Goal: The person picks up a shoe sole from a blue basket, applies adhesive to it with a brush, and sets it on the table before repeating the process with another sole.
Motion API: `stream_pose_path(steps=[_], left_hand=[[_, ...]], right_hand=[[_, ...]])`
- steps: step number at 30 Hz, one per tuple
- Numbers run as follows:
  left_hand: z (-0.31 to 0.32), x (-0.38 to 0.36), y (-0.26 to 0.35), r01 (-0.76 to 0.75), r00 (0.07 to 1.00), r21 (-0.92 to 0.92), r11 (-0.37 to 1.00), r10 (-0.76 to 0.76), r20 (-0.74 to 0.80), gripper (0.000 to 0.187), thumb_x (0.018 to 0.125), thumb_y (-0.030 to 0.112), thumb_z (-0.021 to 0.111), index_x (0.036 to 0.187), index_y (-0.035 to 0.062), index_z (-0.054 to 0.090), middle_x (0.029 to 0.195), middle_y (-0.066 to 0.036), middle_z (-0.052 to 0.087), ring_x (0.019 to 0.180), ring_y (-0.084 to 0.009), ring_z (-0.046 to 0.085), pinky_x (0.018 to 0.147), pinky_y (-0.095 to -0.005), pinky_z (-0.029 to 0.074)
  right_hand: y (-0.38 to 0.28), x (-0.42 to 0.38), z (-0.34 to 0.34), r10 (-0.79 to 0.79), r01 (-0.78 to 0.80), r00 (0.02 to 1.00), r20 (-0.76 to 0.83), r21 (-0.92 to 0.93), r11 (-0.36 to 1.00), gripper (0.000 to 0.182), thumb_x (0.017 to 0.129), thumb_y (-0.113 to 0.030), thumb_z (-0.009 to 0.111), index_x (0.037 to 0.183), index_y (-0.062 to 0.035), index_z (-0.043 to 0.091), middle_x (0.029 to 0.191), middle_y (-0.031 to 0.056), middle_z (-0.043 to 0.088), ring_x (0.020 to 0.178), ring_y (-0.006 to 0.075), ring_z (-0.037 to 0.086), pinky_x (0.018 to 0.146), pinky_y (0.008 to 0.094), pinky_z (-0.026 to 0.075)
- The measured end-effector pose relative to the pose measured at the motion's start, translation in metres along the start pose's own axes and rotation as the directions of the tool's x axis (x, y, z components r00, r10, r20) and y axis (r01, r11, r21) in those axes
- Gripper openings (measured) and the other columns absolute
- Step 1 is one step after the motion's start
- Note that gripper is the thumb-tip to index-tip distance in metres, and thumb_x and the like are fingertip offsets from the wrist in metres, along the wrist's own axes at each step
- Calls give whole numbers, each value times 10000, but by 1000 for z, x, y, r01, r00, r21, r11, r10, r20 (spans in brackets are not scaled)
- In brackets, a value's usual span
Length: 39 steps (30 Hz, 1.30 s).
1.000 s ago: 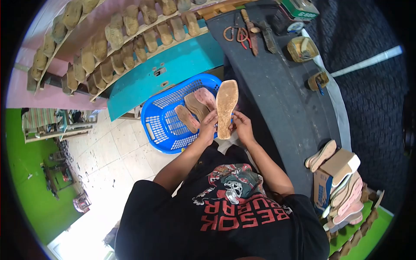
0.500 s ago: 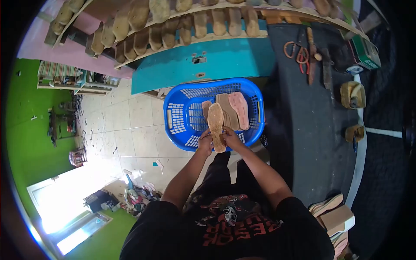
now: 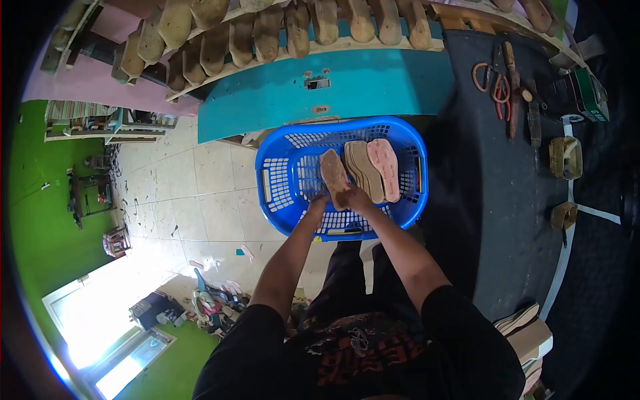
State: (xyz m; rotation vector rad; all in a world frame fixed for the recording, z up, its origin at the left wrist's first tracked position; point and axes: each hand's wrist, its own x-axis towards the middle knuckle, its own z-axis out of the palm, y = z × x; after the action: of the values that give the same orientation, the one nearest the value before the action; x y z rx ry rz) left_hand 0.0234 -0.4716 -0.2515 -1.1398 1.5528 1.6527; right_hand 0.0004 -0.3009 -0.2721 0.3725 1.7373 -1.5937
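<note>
Wooden foot shapes [image 3: 325,23] stand in a row on a shelf [image 3: 340,45] by a big blue-green board [image 3: 393,83]. Scissors [image 3: 495,69] and a tool with red handles [image 3: 508,109] lie on the dark table [image 3: 510,213]. A green box [image 3: 587,97] and two little brown tubs [image 3: 557,171] sit near its edge. A messy heap [image 3: 217,303] sits near the green wall [image 3: 40,200].

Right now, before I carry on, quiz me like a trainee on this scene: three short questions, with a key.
1. In the blue basket, what lies just right of the tan stack of soles?
a) scissors
b) a pink sole
c) a cardboard box

2. True or false: the right hand is on the near end of the brown sole.

3. Fill in: the panel beyond the basket is coloured ____.

Key: 1 b; 2 true; 3 teal.
</note>
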Motion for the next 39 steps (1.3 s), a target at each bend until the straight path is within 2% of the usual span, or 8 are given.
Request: stream_pose_path(steps=[2,5,9,10,14,24,33,39], left_hand=[[-17,35,-29,-65,998,188,980,68,-6,667,959,242,605,1572,69,406,1520,-198,513,1410,-290,482,1150,-407,376],[-31,29,-32,-57,997,220,974,45,58,698,955,270,611,1589,92,380,1570,-189,463,1465,-306,425,1182,-457,327],[-40,21,-37,115,989,120,986,-126,83,704,971,307,593,1608,152,337,1524,-110,509,1388,-286,493,1062,-475,393],[-43,14,-41,105,987,83,991,-114,115,707,975,313,585,1612,153,323,1533,-101,502,1378,-285,501,1040,-465,401],[-29,-13,-41,119,970,35,992,-123,210,666,1023,329,504,1624,153,275,1550,-74,502,1371,-274,507,1019,-445,423],[87,-97,6,67,844,140,988,-131,520,505,1059,353,435,1524,159,397,1524,-79,544,1320,-280,566,1065,-486,432],[206,-187,35,-140,549,462,876,-320,772,609,1055,363,474,1602,136,333,1533,-146,502,1348,-289,555,1089,-442,468],[292,-280,13,-140,211,495,858,-462,861,614,1043,362,511,1554,56,362,1509,-189,503,1344,-323,555,1145,-484,448]], right_hand=[[31,18,-13,102,-101,995,-17,-374,922,518,943,-142,587,1430,29,543,799,111,691,723,182,694,574,325,535],[62,3,-24,-102,162,986,132,-608,777,488,905,-166,600,1348,39,606,851,158,732,768,217,722,641,357,562],[55,-47,-27,126,-53,985,118,-491,869,410,922,-268,600,1237,-20,682,1233,212,701,1082,359,695,987,420,531],[102,-39,-24,-94,100,995,37,-491,866,344,935,-205,625,1213,-10,680,1143,185,726,896,329,728,838,412,586],[58,-84,-17,78,-56,988,-132,163,985,339,935,-92,661,1262,-1,644,959,79,723,685,141,686,588,275,526],[-13,-149,-101,-43,73,980,-197,151,986,374,973,-132,638,1315,16,611,1009,94,737,688,136,668,629,278,547],[4,-316,-149,-311,527,776,-548,292,798,316,1019,-50,552,1324,24,590,1156,95,713,977,153,675,851,319,557],[38,-435,-137,-175,667,584,-793,346,660,276,1051,-73,538,1306,11,603,1145,86,710,916,140,658,826,296,546]])
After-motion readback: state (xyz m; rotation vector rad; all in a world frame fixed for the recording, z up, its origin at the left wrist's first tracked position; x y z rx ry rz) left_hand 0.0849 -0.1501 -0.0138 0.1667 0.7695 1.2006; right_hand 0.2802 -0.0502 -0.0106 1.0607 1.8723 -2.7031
